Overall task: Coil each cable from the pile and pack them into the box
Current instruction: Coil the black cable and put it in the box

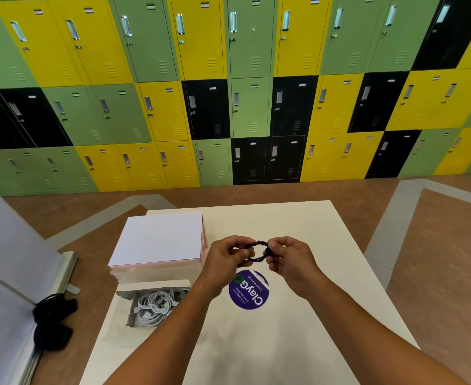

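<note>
Nearest the camera, two bare forearms reach forward over the pale cream table (298, 329). To the left of them, on the near part of the table, lies the open shallow grey cardboard box (130, 315), already holding a loose heap of white coiled cables (156, 304); its white lid (159, 238) stands propped up just behind it. Between the wrists a round purple sticker (249, 291) is stuck flat to the tabletop.

Just beyond the sticker and raised above the table, the left hand (226, 258) and right hand (287, 258) face each other, each grip closed in a fingertip pinch on opposite sides of a small black twisted cable coil (256, 250). The other fingers are curled in, not spread. No remaining pile of cables can be seen on the table.

The coil looks light and soft. Being springy, it will probably try to unwind if either pinch loosens before it is secured, so the best hold is across the bundled turns, thumb and forefinger clamping all the loops together, not a single strand. Its ends are hidden by the fingers. It should drop into the box without harm; the only care needed is to keep the loops together.

Farther off, brown floor and a wall of green, yellow and black metal lockers (251, 107).
</note>
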The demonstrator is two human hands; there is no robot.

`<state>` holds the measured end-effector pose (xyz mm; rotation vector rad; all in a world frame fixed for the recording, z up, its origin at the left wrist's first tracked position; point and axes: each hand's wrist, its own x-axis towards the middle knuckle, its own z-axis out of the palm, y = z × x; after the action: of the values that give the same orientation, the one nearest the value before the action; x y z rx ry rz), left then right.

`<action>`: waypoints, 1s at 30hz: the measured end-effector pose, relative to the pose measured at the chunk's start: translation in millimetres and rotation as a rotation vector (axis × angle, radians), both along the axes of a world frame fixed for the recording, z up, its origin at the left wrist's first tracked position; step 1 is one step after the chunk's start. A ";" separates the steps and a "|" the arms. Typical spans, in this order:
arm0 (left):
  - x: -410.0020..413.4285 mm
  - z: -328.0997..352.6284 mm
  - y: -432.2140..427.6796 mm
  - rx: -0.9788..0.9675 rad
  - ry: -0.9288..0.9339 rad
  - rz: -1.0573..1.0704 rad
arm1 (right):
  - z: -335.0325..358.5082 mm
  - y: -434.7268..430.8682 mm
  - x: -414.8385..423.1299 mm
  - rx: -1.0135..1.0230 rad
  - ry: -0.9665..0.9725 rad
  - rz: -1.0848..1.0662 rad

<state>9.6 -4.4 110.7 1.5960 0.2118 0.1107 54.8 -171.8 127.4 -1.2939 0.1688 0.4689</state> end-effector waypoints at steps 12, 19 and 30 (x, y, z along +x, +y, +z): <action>-20.9 -3.1 13.9 -0.135 0.113 0.128 | 1.1 13.1 -6.5 0.065 0.057 0.012; -51.0 -5.8 50.5 -0.060 0.120 0.158 | 3.2 42.6 -22.9 0.116 0.132 0.153; -118.9 -17.1 143.5 -0.367 0.261 0.247 | -14.9 135.8 -69.6 -0.087 -0.237 0.429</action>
<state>-109.3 139.2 93.7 1.2098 0.5992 0.0496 -14.8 -36.0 112.5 -1.4636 -0.2959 0.6716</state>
